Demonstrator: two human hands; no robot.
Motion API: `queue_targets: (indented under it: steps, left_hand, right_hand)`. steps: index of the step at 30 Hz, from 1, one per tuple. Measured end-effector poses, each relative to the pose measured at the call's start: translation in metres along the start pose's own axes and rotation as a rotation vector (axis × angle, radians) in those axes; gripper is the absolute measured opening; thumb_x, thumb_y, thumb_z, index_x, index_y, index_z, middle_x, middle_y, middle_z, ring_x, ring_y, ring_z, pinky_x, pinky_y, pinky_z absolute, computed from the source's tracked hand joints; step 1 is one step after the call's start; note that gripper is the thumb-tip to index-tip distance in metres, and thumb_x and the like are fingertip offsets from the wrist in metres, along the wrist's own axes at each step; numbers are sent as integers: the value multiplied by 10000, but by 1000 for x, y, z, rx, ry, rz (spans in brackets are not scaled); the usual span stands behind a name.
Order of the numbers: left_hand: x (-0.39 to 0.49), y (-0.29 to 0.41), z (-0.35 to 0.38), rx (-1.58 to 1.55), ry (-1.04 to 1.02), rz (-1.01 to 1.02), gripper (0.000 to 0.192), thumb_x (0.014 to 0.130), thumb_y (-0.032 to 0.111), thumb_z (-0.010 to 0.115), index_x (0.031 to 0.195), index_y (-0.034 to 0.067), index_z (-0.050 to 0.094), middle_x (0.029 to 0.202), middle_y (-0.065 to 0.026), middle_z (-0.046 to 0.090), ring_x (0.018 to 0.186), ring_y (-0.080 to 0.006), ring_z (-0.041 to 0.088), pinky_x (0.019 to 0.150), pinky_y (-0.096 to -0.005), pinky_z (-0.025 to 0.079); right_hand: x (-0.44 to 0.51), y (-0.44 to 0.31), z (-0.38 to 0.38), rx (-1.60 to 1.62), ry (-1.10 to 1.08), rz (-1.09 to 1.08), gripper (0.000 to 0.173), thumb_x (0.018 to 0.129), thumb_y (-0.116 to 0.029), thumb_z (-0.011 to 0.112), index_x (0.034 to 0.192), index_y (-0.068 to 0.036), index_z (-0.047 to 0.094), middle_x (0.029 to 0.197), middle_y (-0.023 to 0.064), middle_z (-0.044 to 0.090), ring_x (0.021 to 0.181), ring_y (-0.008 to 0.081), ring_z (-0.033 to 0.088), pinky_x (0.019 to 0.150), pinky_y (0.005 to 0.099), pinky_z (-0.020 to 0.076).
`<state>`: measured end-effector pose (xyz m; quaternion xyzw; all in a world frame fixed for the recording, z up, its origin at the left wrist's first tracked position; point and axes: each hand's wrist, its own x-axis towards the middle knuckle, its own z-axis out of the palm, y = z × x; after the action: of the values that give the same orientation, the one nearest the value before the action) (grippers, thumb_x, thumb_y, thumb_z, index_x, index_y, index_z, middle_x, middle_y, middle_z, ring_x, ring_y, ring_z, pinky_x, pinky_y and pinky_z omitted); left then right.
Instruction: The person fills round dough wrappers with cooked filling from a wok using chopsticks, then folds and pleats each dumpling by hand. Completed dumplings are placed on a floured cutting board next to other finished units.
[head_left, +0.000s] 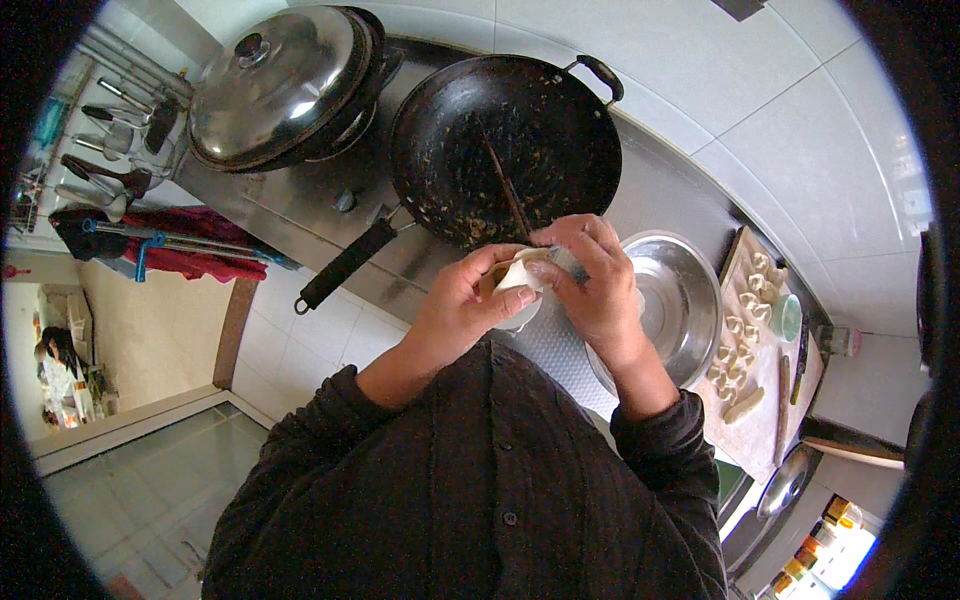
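My left hand (469, 304) holds a folded dough wrapper (523, 271) in front of my chest, its thumb across the near edge. My right hand (596, 277) touches the same wrapper from the other side with thumb and fingers. Any filling inside is hard to make out. Under the hands is a pale round thing, mostly hidden, perhaps a bowl (519, 319). Just beyond them lies a black wok (510, 150) with food residue, and chopsticks (506, 184) rest in it. Shaped dough pieces (739, 356) and a dough roll (744, 406) lie on a floured board (757, 442) at the right.
A steel basin (675, 300) stands right of my right hand. The wok's handle (349, 262) juts towards the lower left. A lidded pan (277, 90) sits at the upper left. On the board are a rolling pin (782, 409), a green round container (786, 318) and a knife (802, 360).
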<state>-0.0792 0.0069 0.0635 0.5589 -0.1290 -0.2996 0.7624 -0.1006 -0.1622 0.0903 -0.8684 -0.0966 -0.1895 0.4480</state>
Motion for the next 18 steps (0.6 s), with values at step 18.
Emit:
queue_targets:
  steps: [18]
  left_hand:
    - [0,20,7,102,-45,134,787,809,6,622,1432,65,145,1180,-189,544,1070,-182,540,902,-279,440]
  right_hand:
    - [0,-8,-13,-53,-73,-233,265,606,-61,728,864,-72,670,902,55,620,894,278,542,803,384,436]
